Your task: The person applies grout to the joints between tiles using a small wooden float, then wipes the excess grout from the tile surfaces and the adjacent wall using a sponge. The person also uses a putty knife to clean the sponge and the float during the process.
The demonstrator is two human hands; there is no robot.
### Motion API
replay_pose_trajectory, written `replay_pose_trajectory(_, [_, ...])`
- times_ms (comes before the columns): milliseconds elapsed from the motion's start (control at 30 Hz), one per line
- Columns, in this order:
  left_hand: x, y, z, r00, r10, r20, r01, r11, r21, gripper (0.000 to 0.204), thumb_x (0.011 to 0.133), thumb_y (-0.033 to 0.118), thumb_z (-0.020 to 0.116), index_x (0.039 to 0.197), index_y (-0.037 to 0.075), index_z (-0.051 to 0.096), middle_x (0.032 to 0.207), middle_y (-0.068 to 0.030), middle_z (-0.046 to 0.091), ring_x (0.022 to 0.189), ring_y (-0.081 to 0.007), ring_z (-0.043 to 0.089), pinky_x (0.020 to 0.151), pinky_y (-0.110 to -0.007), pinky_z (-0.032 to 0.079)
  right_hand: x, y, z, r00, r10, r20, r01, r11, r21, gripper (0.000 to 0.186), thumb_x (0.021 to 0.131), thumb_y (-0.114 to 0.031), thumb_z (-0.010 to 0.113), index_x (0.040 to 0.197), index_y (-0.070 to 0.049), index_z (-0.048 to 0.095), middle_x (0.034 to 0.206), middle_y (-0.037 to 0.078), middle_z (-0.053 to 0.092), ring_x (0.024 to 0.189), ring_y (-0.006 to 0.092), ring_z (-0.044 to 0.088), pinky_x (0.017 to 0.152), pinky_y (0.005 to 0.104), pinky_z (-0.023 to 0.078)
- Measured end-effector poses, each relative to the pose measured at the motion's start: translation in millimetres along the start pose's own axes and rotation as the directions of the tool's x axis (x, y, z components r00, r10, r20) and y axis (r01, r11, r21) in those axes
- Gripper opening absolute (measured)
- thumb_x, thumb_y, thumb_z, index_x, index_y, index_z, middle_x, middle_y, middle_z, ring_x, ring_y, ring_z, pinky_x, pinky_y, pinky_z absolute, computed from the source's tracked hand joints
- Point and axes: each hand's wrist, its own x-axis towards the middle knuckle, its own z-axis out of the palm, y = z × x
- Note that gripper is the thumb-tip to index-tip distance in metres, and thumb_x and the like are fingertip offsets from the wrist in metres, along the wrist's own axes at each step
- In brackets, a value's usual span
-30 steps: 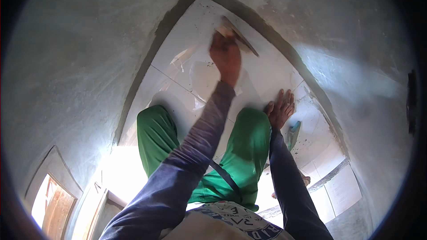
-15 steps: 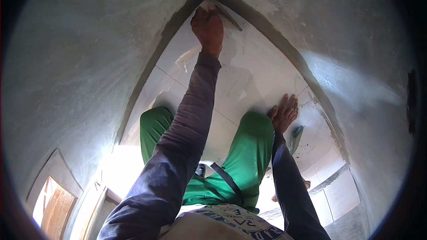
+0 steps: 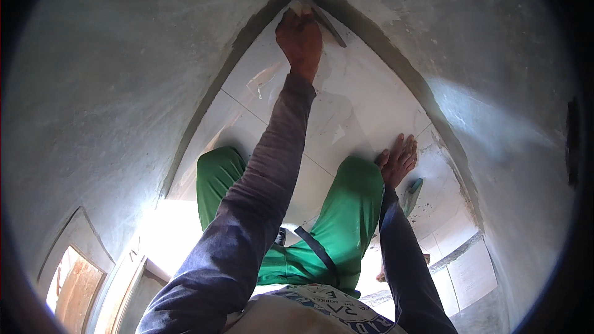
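My left hand [image 3: 299, 43] is closed on a flat trowel [image 3: 332, 29] in the far corner of the tiled floor, where a darker cement band [image 3: 433, 104] meets the pale tiles [image 3: 356, 105]. My right hand [image 3: 398, 159] lies on the tiles beside my right knee, fingers apart and holding nothing. Close to it, on the floor, is a teal tool [image 3: 413, 193], partly behind my right arm. Wet-looking smears and small specks mark the tiles.
Grey plastered walls [image 3: 117, 99] rise on both sides of the corner. My knees in green trousers [image 3: 343, 210] rest on the floor. At lower left is an opening with a wooden panel [image 3: 80, 281] and bright light. A dark shape [image 3: 572, 142] is on the right wall.
My left hand and the trowel have moved forward into the far corner, and in the last half second slightly to the right. My right hand stays flat, shifted slightly in the picture.
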Motion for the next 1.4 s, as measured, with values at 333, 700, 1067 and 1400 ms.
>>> replay_pose_trajectory(333, [-24, -15, 14, 1.0, 0.006, -0.011, -0.007, 0.989, -0.147, 0.021, 0.097, 0.016, 0.067, 0.098, -0.005, 0.068, 0.08, -0.0146, 0.069, 0.077, -0.0195, 0.062, 0.075, -0.035, 0.048, 0, 4, 1, 1.0, 0.001, -0.002, -0.001, 1.0, 0.001, 0.06, 0.105, -0.038, 0.04, 0.158, -0.011, 0.043, 0.164, 0.021, 0.036, 0.148, 0.0443, 0.037, 0.117, 0.0651, 0.027])
replay_pose_trajectory(700, [5, -7, 3, 0.999, -0.005, -0.038, 0.012, 0.984, 0.178, 0.024, 0.093, 0.017, 0.069, 0.085, -0.005, 0.064, 0.08, -0.0206, 0.068, 0.077, -0.0359, 0.062, 0.076, -0.045, 0.048, 0, -1, 0, 0.999, 0.011, 0.043, -0.011, 1.0, -0.001, 0.059, 0.106, -0.04, 0.038, 0.158, -0.011, 0.044, 0.164, 0.02, 0.036, 0.15, 0.0429, 0.032, 0.117, 0.0635, 0.027])
replay_pose_trajectory(1067, [9, -15, -1, 1.0, 0.028, 0.0, -0.028, 0.999, 0.039, 0.023, 0.094, 0.014, 0.068, 0.084, -0.005, 0.063, 0.075, -0.019, 0.065, 0.071, -0.028, 0.059, 0.071, -0.042, 0.048, 0, 1, 1, 1.0, -0.009, -0.017, 0.009, 1.0, -0.001, 0.058, 0.106, -0.038, 0.04, 0.157, -0.011, 0.044, 0.162, 0.02, 0.039, 0.146, 0.0437, 0.038, 0.116, 0.0635, 0.029])
replay_pose_trajectory(1400, [-103, -2, 46, 0.999, -0.043, 0.013, 0.043, 0.997, -0.06, 0.017, 0.097, 0.015, 0.063, 0.1, -0.002, 0.068, 0.092, -0.0199, 0.072, 0.083, -0.0289, 0.067, 0.078, -0.039, 0.05, 1, -3, -1, 1.0, 0.002, 0.016, -0.003, 1.0, 0.012, 0.06, 0.106, -0.038, 0.04, 0.16, -0.012, 0.04, 0.163, 0.02, 0.037, 0.148, 0.0442, 0.037, 0.115, 0.0657, 0.029])
